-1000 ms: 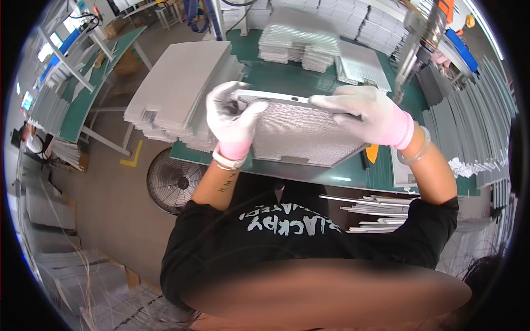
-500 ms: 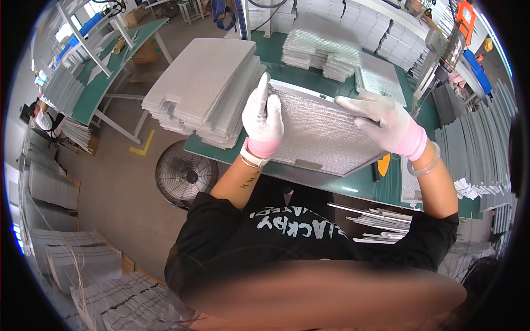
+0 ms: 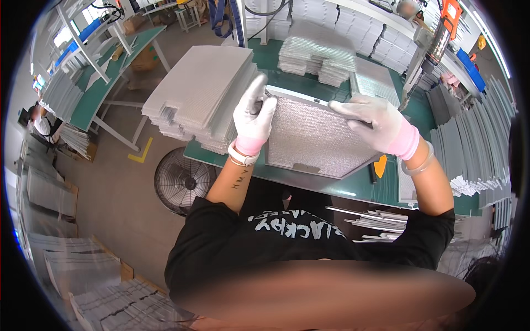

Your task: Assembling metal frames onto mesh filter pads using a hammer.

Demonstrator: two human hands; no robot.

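A silvery mesh filter panel (image 3: 317, 135) in a thin metal frame lies on the green table in front of me. My left hand (image 3: 254, 118), in a white glove with a pink cuff, is at the panel's left edge, fingers pointing up and thumb apart, holding nothing. My right hand (image 3: 378, 121), gloved alike, reaches over the panel's far right corner with its fingers stretched out. Whether its fingertips touch the frame I cannot tell. Near the right corner lies a tool with an orange blade-shaped part (image 3: 380, 165) and a dark handle.
A tall stack of mesh sheets (image 3: 199, 83) stands left of the panel, and more mesh stacks (image 3: 317, 55) lie behind it. An orange power tool (image 3: 450, 19) hangs at the far right. Many grey panels (image 3: 469, 140) line the right side. A floor fan (image 3: 187, 181) stands at the left.
My left hand has shifted left and come away from the panel's edge. My right hand has moved slightly left along the far edge. The whole view has shifted a little.
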